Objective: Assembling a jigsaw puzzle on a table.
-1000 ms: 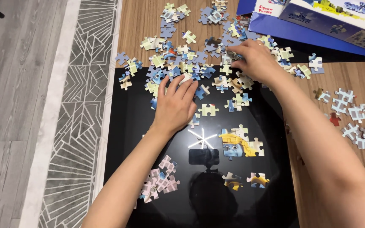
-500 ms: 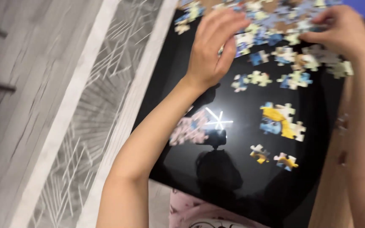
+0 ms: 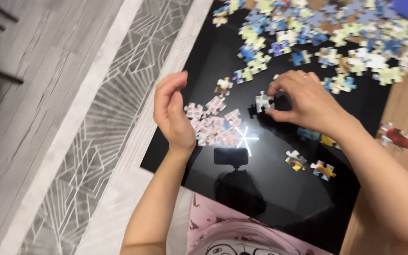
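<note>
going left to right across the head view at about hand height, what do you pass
grey wood floor → patterned rug border → left hand → pink joined puzzle pieces → pale puzzle piece pinched by the right hand → red loose piece on the wooden surface
</note>
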